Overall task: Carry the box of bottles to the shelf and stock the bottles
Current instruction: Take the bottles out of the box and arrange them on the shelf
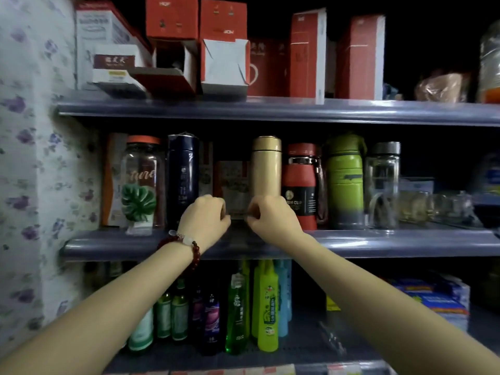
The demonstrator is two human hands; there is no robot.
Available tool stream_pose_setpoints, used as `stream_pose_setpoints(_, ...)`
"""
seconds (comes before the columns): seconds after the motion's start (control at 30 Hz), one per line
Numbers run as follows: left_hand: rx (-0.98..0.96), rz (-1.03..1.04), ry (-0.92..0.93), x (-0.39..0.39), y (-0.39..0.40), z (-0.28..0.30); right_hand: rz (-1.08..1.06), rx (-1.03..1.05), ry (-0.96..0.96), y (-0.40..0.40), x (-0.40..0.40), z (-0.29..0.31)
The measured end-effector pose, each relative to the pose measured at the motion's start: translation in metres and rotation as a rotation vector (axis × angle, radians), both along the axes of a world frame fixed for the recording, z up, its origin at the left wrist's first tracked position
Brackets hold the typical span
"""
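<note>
My left hand (204, 219), with a bead bracelet on the wrist, and my right hand (272, 216) reach into the middle shelf (392, 243). Both have their fingers curled and pinch the lower corners of a patterned box (232, 182) that stands in the gap between a navy flask (182, 174) and a gold flask (266, 166). A clear jar with a leaf print (142, 182) stands at the left. To the right stand a red bottle (300, 182), a green bottle (345, 180) and a clear glass bottle (382, 180).
Red and white cartons (224, 47) crowd the top shelf (270, 110). The lower shelf holds several green, yellow and dark bottles (266, 307) and blue packets (433, 296). Glass cups (433, 207) sit at the middle shelf's right. A flowered wall (29, 158) closes the left side.
</note>
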State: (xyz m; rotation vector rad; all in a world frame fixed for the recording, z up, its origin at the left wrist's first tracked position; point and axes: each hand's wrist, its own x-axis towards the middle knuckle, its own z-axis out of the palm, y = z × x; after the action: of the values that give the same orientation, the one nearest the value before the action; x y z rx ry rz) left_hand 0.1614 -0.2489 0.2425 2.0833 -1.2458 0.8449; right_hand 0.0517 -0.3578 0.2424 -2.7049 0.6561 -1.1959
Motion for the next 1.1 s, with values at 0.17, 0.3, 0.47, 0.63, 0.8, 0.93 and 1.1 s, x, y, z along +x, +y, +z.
stream_pose_setpoints(0.17, -0.025, -0.113, 0.036, -0.027, -0.041, 0.003, -0.064, -0.012, -0.058, -0.031, -0.039, 0.004)
stream_pose_setpoints(0.3, -0.03, -0.107, 0.193, -0.034, -0.062, 0.003, -0.189, 0.041, -0.117, -0.053, -0.066, 0.004)
stream_pose_setpoints(0.47, -0.118, -0.088, 0.431, -0.037, -0.074, 0.005, -0.256, 0.146, -0.196, -0.077, -0.076, 0.0)
stream_pose_setpoints(0.63, -0.094, 0.011, 0.472, -0.045, -0.087, 0.002, -0.087, 0.31, -0.23, -0.084, -0.058, -0.002)
stream_pose_setpoints(0.8, -0.088, 0.009, 0.504, -0.042, -0.093, 0.001, -0.091, 0.405, -0.307, -0.082, -0.036, -0.005)
stream_pose_setpoints(0.93, 0.002, -0.124, 0.609, -0.023, -0.088, 0.01, -0.132, 0.409, -0.324, -0.083, -0.032, -0.006)
stream_pose_setpoints(1.1, 0.02, -0.208, 0.668, -0.016, -0.088, 0.006, -0.091, 0.411, -0.325, -0.091, -0.033, -0.005)
